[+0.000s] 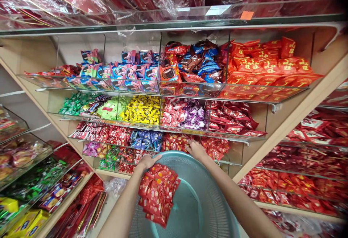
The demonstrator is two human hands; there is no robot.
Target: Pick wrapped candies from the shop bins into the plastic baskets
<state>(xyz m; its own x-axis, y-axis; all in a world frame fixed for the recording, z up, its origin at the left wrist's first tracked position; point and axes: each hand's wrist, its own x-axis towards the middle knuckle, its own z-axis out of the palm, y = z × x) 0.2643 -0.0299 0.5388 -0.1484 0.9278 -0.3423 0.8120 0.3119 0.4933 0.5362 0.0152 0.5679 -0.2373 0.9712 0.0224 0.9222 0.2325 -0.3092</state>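
Note:
A deep teal plastic basket (217,191) stands below the shelves. My left hand (148,161) is closed on its far left rim. Inside, against the left wall, lies a pile of red snack packets (159,192) with orange and pale dots; the basket's pale bottom shows beside them. Beyond the rim, my right hand (196,149) reaches to a lower shelf, its fingers apart at similar red dotted packets (176,142). The fingertips are partly lost among those packets, and I see nothing held in them.
Clear dividers split the shelves. Yellow-wrapped sweets (143,109), purple-wrapped sweets (194,114) and blue packets (146,140) fill compartments above. Red and gold bags (263,64) sit on the top tier. A glass shelf edge (174,131) runs above my hands. More stocked shelves flank both sides.

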